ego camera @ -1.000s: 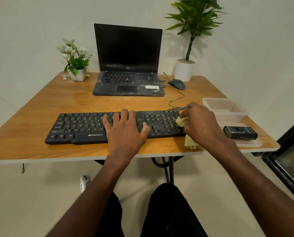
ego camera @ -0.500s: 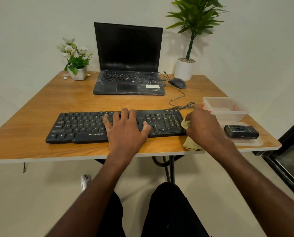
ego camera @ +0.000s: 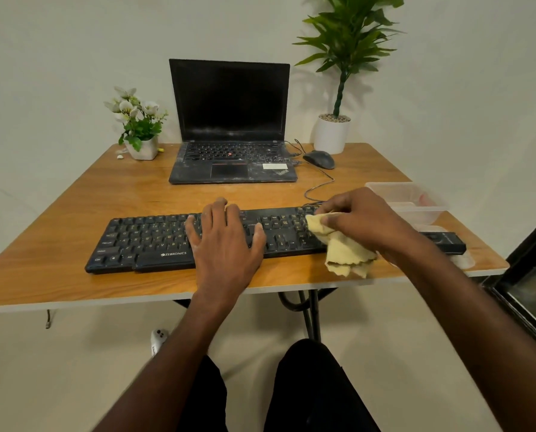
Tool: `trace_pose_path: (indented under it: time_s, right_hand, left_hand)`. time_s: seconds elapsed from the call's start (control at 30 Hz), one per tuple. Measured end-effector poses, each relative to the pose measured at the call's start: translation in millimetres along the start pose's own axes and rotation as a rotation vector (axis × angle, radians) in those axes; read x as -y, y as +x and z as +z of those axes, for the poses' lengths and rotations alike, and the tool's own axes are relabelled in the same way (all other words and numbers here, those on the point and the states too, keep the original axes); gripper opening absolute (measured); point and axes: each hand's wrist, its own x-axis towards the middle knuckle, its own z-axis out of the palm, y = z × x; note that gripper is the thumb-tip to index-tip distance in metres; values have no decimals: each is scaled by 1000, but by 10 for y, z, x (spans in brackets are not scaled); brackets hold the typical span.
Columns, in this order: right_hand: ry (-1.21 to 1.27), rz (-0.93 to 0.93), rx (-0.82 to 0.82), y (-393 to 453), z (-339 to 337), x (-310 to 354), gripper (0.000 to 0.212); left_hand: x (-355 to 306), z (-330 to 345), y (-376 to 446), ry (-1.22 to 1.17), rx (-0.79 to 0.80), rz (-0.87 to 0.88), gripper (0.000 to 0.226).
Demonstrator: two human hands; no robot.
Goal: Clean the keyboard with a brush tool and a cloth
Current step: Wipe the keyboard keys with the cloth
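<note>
the keyboard lies lengthwise left to right near the desk's front edge; left hand flat on it, fingers spread; right hand fingers clamped on a cloth at its right end; a laptop behind.

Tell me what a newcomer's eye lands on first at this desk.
First, the long black keyboard near the front edge of the wooden table, with the left hand flat on its middle. Next, the right hand pressing a crumpled pale yellow cloth on the keyboard's right end. Behind, an open dusty black laptop stands between a white flower pot and a tall green plant.
</note>
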Motion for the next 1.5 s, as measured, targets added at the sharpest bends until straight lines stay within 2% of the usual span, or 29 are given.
trace_pose_path:
  time_s: [0.07, 0.13, 0.23, 0.43, 0.67, 0.73, 0.87, 0.97, 1.1, 1.17, 1.27, 1.37, 1.5]
  right_hand:
    - [415, 122, 100, 21, 35, -35, 18]
    - [693, 211, 246, 24, 49, -64, 35]
    - [795, 222, 321, 34, 57, -47, 49]
    - [855, 254, 209, -10, 73, 12, 31]
    - [877, 211, 152, 49, 52, 106, 25]
    - [835, 194, 133, 59, 45, 94, 21]
    - [637, 111, 130, 41, -98, 22, 19]
    - [572, 72, 182, 31, -283, -65, 19]
    - [626, 70, 155, 40, -442, -156, 21]
    - [578, 85, 169, 46, -527, -197, 22]
    - [388, 135, 175, 96, -685, -303, 40]
    - [230, 154, 22, 146, -808, -409, 39]
    - [434, 129, -218, 149, -851, -519, 31]
  left_hand:
    - [-1, -9, -9, -9, -31, 20, 49]
    - [1, -14, -20, -10, -42, 49, 46]
    - [9, -18, -27, -11, -61, 92, 42]
    - [-24, -60, -63, -138, -86, 205, 44]
    - [-403, -168, -179, -606, -105, 78, 47]
    - [-544, -244, -150, -866, 8, -38, 53]
    - [-756, -388, 42, -1315, 378, -403, 65]
    - [-766, -392, 165, -1526, 525, -444, 53]
    - [-830, -369, 250, -1422, 724, -259, 50]
    - [-909, -324, 288, -1378, 703, -242, 44]
    - [-976, -236, 347, -1411, 613, -314, 36]
    - [-1041, -170, 412, -1404, 541, -376, 30]
    - [-1162, -82, 473, -1387, 508, -384, 22]
